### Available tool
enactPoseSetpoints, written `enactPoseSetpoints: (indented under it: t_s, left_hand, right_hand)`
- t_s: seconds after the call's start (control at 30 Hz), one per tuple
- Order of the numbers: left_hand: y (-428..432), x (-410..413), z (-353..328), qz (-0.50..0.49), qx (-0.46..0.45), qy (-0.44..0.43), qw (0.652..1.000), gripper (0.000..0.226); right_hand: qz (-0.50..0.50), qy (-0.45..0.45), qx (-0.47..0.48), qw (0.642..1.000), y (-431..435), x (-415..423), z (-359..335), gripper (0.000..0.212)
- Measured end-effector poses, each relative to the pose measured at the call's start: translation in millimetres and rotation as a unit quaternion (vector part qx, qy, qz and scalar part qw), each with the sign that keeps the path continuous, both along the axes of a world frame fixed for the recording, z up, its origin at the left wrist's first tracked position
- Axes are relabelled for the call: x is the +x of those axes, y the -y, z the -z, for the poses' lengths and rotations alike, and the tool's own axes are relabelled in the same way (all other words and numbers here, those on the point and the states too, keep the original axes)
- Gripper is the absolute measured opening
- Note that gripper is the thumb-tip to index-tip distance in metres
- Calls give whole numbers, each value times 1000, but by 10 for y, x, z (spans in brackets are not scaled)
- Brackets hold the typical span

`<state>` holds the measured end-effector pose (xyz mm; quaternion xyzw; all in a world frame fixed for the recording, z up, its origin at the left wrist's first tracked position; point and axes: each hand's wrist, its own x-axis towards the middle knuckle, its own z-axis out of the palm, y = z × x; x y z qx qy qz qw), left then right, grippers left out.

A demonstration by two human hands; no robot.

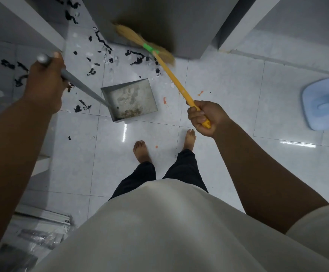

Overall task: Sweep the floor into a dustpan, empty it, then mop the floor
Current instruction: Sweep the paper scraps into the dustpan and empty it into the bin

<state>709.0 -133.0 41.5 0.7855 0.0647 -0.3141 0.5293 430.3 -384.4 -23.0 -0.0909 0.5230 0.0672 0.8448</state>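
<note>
Two grips: left hand wrapped on dustpan handle; right hand wrapped on broom.
Risk: bristles lifted, blurred; hard stroke may fling scraps past pan.

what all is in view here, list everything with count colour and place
dustpan: one, grey metal, on the floor ahead, long grey handle
broom: one, yellow handle, straw head with green band, head by the cabinet base
scraps: many, black and white, scattered on the tiles beyond and left of the dustpan
orange spots: a few, right of the dustpan
mop head: one, pale blue, right edge
cabinet: one, grey, top centre
left hand: holds the dustpan handle
right hand: holds the broom handle
feet: two, bare, on the tiles
</note>
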Motion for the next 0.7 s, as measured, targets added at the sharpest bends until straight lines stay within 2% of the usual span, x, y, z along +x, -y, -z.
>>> enactPoseSetpoints:
  t_s: [0.23,0.5,0.7]
  left_hand:
    - [-211,77,107,-2,20,28,999,26]
    - [-513,134,228,-28,-16,22,999,25]
    - [-648,183,131,-38,1,28,999,28]
  right_hand:
    - [-47,-58,-41,996,-49,-92,104,6]
    - [24,-46,53,997,-574,319,352,18]
    - [-57,-19,13,998,-757,587,72,13]
